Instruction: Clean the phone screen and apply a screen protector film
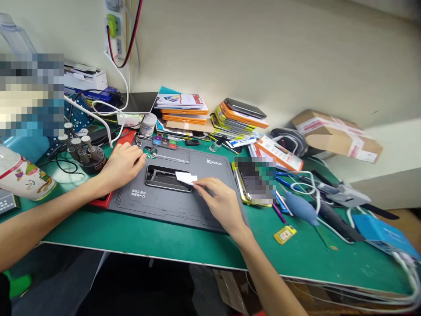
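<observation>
On a grey work mat (200, 206) lies a phone frame (150, 182) with a dark rim and an opening inside it. My right hand (220, 202) pinches a small white piece (184, 177), like folded paper or a wipe, between thumb and fingers. The piece is over the right part of the frame; whether it touches the frame, I cannot tell. My left hand (123, 166) rests on the left of the mat, fingers curled in, with nothing seen in them. Close to its fingertips are small metal parts (150, 153) and a flat strip on the mat.
Screwdrivers (77, 145) stand in a round holder at the left, beside a patterned cup (28, 177). Stacked boxes (184, 107) line the wall. To the right lie a phone (255, 180), a blue blower bulb (301, 208), a yellow packet (285, 234) and tangled cables.
</observation>
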